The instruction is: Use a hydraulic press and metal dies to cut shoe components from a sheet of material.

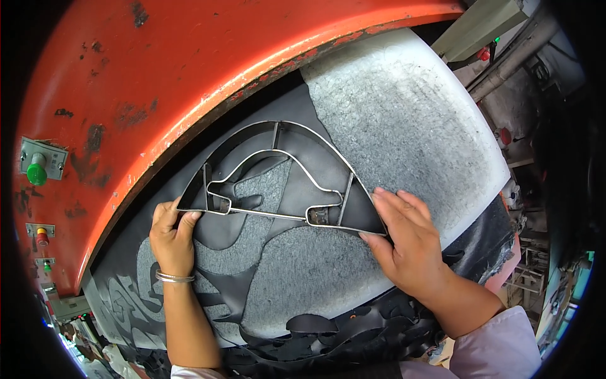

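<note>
Both hands hold a half-moon-shaped metal cutting die (268, 215), with thin steel walls, a curvy inner outline and several braces. My left hand (172, 243), a silvery bangle on its wrist, pinches the die's left corner between thumb and fingers. At the right corner my right hand (410, 246) grips it, thumb at the near edge and fingers along the outer curve. Beneath lies a black sheet (278, 101) of leather-like material with cut-out gaps. Whether the die rests on the sheet or hangs just above it, I cannot tell.
A worn grey-white cutting board (404, 114) shows beside and through the sheet. Over its far left side reaches the orange press body (145, 76), bearing a green button (36, 174) and a red button (42, 237). Black scraps (353, 341) pile along the near edge.
</note>
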`<state>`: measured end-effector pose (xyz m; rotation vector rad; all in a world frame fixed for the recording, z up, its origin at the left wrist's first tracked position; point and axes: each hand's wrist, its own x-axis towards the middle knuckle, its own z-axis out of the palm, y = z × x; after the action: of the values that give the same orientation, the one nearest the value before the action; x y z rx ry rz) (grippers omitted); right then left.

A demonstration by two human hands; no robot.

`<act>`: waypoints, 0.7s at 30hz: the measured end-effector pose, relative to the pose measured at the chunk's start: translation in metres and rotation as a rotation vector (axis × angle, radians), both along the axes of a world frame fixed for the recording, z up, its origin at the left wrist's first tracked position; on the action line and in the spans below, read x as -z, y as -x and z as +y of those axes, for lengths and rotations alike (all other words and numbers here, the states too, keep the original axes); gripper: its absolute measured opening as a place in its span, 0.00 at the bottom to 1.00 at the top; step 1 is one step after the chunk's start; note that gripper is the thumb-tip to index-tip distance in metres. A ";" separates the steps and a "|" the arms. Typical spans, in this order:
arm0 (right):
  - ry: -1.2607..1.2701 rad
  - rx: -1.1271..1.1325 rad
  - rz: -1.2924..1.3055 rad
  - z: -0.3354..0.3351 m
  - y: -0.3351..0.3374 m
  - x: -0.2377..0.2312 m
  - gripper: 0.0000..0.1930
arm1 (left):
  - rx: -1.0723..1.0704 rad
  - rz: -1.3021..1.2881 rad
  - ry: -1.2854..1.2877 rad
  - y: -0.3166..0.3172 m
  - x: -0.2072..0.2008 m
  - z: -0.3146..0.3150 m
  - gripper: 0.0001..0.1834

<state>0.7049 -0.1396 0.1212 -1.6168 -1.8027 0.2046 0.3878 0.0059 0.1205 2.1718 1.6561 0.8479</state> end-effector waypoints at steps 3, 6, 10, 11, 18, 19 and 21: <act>-0.005 0.004 0.020 -0.001 0.002 0.007 0.24 | 0.003 -0.008 -0.008 0.004 0.007 -0.002 0.19; -0.015 0.005 0.026 -0.002 0.003 0.010 0.24 | 0.018 -0.020 -0.020 0.006 0.011 -0.003 0.19; -0.025 0.010 0.040 -0.001 0.004 0.007 0.24 | 0.004 -0.026 -0.012 0.006 0.007 -0.003 0.18; -0.014 0.016 0.037 -0.001 0.005 0.006 0.24 | -0.004 -0.047 0.003 0.006 0.007 -0.004 0.18; 0.082 0.047 0.073 -0.010 0.005 0.004 0.25 | 0.005 0.002 0.007 0.004 0.010 -0.014 0.18; 0.090 0.049 0.073 -0.010 0.005 0.002 0.25 | 0.006 0.003 0.015 0.005 0.008 -0.015 0.18; 0.109 0.018 0.110 -0.009 0.004 -0.002 0.25 | -0.022 0.012 0.037 0.007 0.003 -0.018 0.19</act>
<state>0.7009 -0.1488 0.1230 -1.6635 -1.7186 0.3821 0.3809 -0.0117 0.1173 2.1412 1.6911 0.8055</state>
